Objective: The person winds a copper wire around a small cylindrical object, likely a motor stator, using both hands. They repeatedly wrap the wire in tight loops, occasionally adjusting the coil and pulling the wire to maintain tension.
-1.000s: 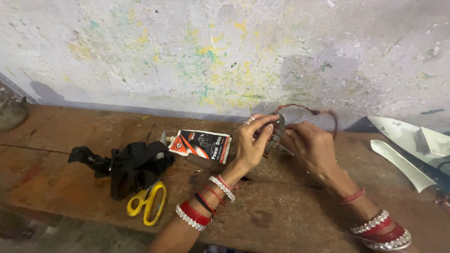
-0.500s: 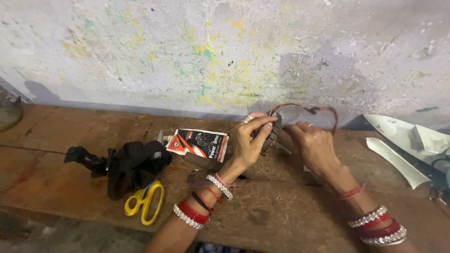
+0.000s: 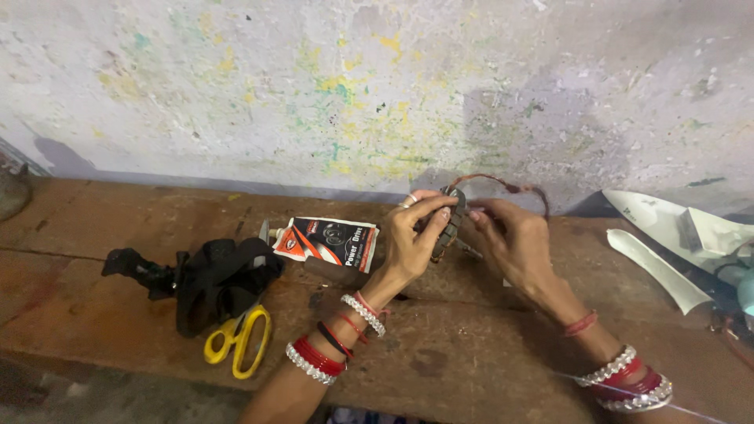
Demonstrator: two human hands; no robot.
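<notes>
My left hand [image 3: 414, 239] pinches a small dark, rounded part [image 3: 451, 220] from the left, thumb and fingers closed on it. My right hand [image 3: 512, 239] grips the same part from the right, fingertips meeting the left hand's. A thin reddish-brown cord [image 3: 510, 184] loops up from the part and arcs over to the right. Both hands hover just above the brown wooden bench [image 3: 471, 353], close to the stained wall. Bangles sit on both wrists.
A squeezed red, white and black tube [image 3: 326, 242] lies left of my hands. Black fabric straps [image 3: 208, 279] and yellow-handled scissors [image 3: 238, 339] lie further left. White curved plastic pieces [image 3: 667, 243] rest at the right edge. A grey object [image 3: 12, 188] sits far left.
The hands have stayed together on the small part, with only slight finger shifts. The view has drifted a little.
</notes>
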